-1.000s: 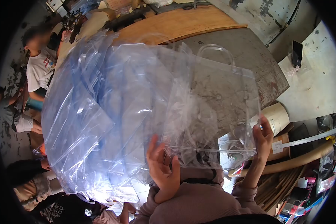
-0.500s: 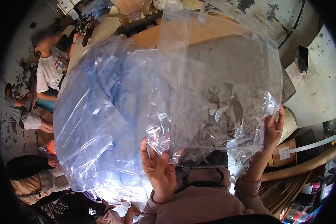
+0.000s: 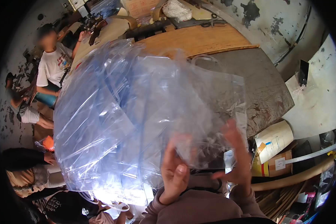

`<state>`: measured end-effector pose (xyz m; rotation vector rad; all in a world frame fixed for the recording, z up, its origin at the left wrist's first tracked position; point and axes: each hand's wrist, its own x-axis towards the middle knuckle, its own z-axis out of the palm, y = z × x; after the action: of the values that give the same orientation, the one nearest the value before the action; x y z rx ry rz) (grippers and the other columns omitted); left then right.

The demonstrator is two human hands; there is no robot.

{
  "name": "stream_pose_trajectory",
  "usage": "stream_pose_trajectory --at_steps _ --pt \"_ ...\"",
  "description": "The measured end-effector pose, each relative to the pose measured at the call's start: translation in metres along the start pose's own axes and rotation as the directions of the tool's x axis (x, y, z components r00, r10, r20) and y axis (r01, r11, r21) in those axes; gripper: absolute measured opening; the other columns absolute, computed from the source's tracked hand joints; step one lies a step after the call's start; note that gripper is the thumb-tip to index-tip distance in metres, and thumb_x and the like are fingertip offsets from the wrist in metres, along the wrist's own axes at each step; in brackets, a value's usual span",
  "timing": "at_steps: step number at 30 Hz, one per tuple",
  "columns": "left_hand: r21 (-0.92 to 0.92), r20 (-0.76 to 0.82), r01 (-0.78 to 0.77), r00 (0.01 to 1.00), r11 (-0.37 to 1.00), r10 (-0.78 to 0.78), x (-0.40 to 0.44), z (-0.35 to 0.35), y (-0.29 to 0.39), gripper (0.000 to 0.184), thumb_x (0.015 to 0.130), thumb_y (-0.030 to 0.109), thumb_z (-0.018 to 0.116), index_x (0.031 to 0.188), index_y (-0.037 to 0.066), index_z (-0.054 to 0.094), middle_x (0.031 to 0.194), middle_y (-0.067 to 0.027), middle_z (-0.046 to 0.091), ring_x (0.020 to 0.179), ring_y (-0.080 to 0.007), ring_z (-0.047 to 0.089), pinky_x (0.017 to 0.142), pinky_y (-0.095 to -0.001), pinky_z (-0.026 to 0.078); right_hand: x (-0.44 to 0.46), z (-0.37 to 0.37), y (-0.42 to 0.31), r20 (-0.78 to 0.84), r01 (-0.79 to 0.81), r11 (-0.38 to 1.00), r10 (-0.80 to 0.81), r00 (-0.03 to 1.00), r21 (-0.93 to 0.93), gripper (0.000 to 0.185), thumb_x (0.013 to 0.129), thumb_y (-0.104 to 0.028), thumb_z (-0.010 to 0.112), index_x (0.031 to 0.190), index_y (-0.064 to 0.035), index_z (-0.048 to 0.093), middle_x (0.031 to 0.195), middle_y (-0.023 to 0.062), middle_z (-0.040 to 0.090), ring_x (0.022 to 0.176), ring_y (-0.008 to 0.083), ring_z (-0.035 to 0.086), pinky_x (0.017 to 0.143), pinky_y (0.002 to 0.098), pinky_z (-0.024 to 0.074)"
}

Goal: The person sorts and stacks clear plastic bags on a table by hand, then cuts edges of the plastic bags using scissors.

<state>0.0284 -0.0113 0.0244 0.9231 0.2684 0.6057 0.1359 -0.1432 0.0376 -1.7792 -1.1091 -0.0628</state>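
A clear plastic bag (image 3: 213,97) with a tube-like handle at its far edge lies rumpled across the right of the pile, its near part blurred by motion. My left hand (image 3: 174,177) is at its near edge, fingers raised against the film and thumb in front, closed on the plastic as far as the blur shows. My right hand (image 3: 239,160) is by the bag's near right corner, smeared, with thumb and fingers apart and nothing seen between them. A large heap of bluish clear plastic bags (image 3: 97,123) spreads to the left.
The grey worktable (image 3: 265,93) has a wooden board (image 3: 198,41) and scissors (image 3: 212,21) at the back. A phone (image 3: 303,72) rests on a white surface at right, above a paper roll (image 3: 274,140) and a cardboard box (image 3: 280,164). A person in a white shirt (image 3: 54,67) and other people are at left.
The bag, earlier held spread by both hands, has dropped and shifted left, baring the table and board. My left hand has moved right; my right hand has moved left, off the bag's corner, fingers parted.
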Motion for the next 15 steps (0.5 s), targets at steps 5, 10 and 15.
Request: stream_pose_trajectory --at_steps 5,10,15 --pt "0.375 0.528 -0.408 0.832 0.833 0.170 0.020 0.032 0.002 0.058 0.085 0.029 0.060 0.131 -0.003 0.044 0.139 -0.0211 0.038 0.123 -0.0319 0.043 0.101 -0.0410 0.034 -0.022 0.026 -0.003 -0.015 -0.198 0.963 0.204 0.979 0.180 0.061 0.089 -0.019 0.058 0.137 0.0049 0.028 0.136 0.0285 0.037 0.124 0.0372 0.044 0.101 0.0435 0.0376" --pt "0.625 0.564 -0.624 0.776 0.469 0.282 0.018 0.044 -0.002 0.051 0.076 0.007 0.067 0.122 -0.005 0.048 0.123 -0.0194 0.054 0.111 -0.0327 0.051 0.095 -0.0394 0.039 -0.015 0.022 -0.002 -0.253 0.022 0.581 0.320 0.913 0.814 0.051 0.097 -0.017 0.039 0.138 0.0045 0.021 0.131 0.0322 0.041 0.120 0.0442 0.044 0.101 0.0500 0.0368" --pt "0.648 0.578 -0.680 0.733 0.344 0.359 0.014 0.046 -0.010 0.045 0.074 0.000 0.067 0.117 -0.001 0.053 0.114 -0.0119 0.061 0.096 -0.0267 0.055 0.083 -0.0341 0.043 -0.018 0.025 -0.001 -0.298 0.030 0.531 0.428 0.854 0.847 0.051 0.092 -0.017 0.042 0.137 -0.0001 0.027 0.124 0.0308 0.048 0.110 0.0441 0.053 0.096 0.0494 0.0433"
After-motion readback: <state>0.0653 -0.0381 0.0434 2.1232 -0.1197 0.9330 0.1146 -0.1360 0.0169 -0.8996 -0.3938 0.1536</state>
